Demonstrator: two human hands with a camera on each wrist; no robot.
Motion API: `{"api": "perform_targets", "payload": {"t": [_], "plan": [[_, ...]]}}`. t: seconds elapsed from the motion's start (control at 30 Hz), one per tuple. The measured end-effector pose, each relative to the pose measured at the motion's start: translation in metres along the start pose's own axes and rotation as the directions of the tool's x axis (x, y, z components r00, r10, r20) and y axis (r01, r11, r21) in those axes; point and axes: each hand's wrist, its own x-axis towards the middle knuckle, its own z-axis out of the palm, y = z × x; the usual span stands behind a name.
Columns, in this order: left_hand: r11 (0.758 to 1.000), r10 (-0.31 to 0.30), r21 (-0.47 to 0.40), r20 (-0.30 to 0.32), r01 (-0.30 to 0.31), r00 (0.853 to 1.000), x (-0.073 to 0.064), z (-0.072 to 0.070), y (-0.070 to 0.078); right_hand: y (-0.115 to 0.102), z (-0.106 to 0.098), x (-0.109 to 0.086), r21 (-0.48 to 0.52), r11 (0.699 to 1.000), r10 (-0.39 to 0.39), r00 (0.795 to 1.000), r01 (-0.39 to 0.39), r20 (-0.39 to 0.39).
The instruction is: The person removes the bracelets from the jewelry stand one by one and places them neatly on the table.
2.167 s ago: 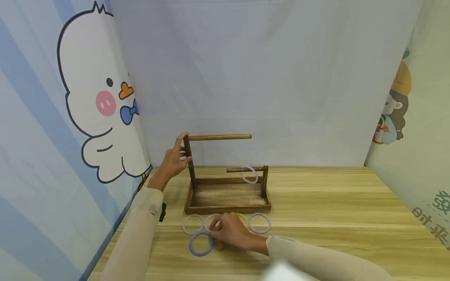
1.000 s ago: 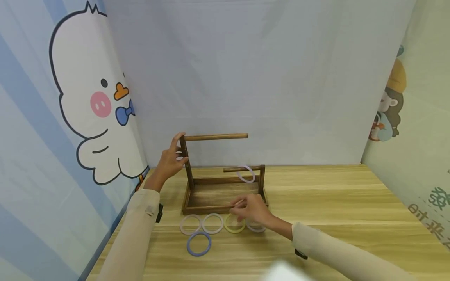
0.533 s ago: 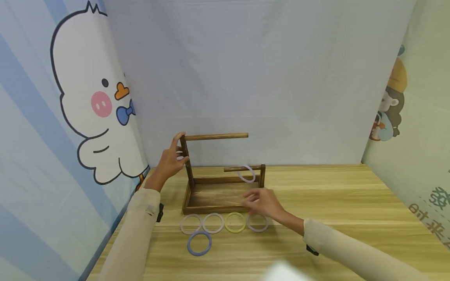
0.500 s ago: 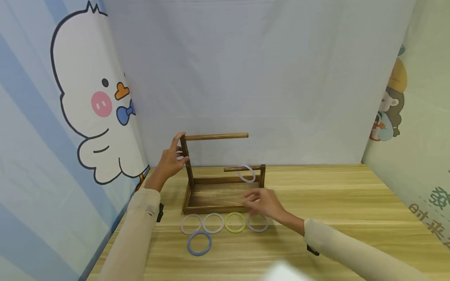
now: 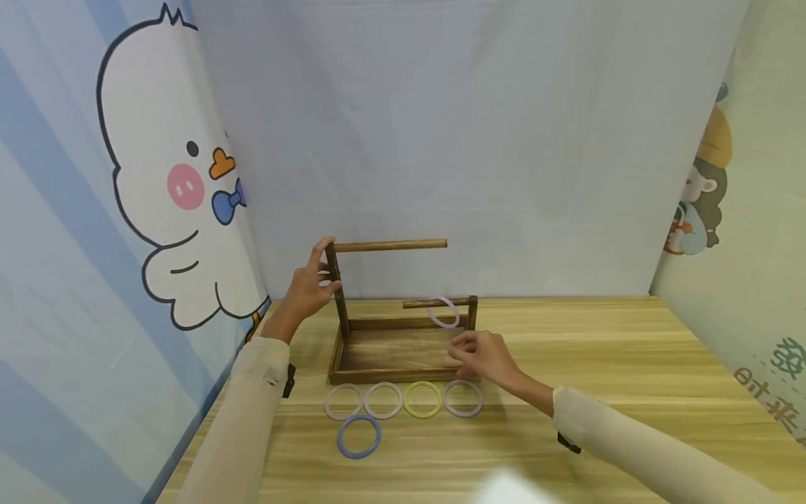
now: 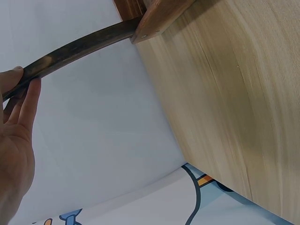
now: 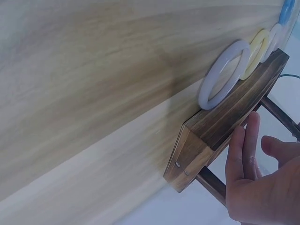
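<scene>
In the head view a dark wooden rack (image 5: 399,376) stands on the table, with a long upper bar (image 5: 390,246) and a short lower bar. My left hand (image 5: 308,287) grips its tall left post (image 5: 341,301), thumb and fingers on either side; the left wrist view shows this hand (image 6: 16,150) too. A lilac ring (image 5: 450,311) hangs on the short bar. My right hand (image 5: 488,357) hovers over the tray's front right corner, fingers loosely bent and holding nothing. Just below it lies a pale purple ring (image 5: 481,399), beside a yellow ring (image 5: 423,415).
Farther left in the row lie a white ring (image 5: 383,416) and a pale pink ring (image 5: 343,418). A blue ring (image 5: 358,455) lies in front of them. A white curtain (image 5: 491,140) hangs behind the table (image 5: 598,364), with printed cloths at both sides.
My right hand has moved from beside the blue ring, past the yellow ring, to the right and away from me, uncovering the row of rings. The left hand keeps its grip on the post.
</scene>
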Motion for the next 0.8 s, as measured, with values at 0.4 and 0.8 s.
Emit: {"api": "perform_targets", "payload": {"t": [0.4,0.8], "plan": [[1.0,0.012,-0.003,-0.007,-0.012,1.0,0.001,0.0,-0.001,0.006,-0.007,0.012,-0.063,0.997,-0.04,0.996,0.035,-0.086],[1.0,0.005,0.0,-0.002,-0.005,1.0,0.001,0.001,-0.002,0.0,-0.004,0.02,-0.037,0.997,-0.077,0.994,0.074,-0.084]]}}
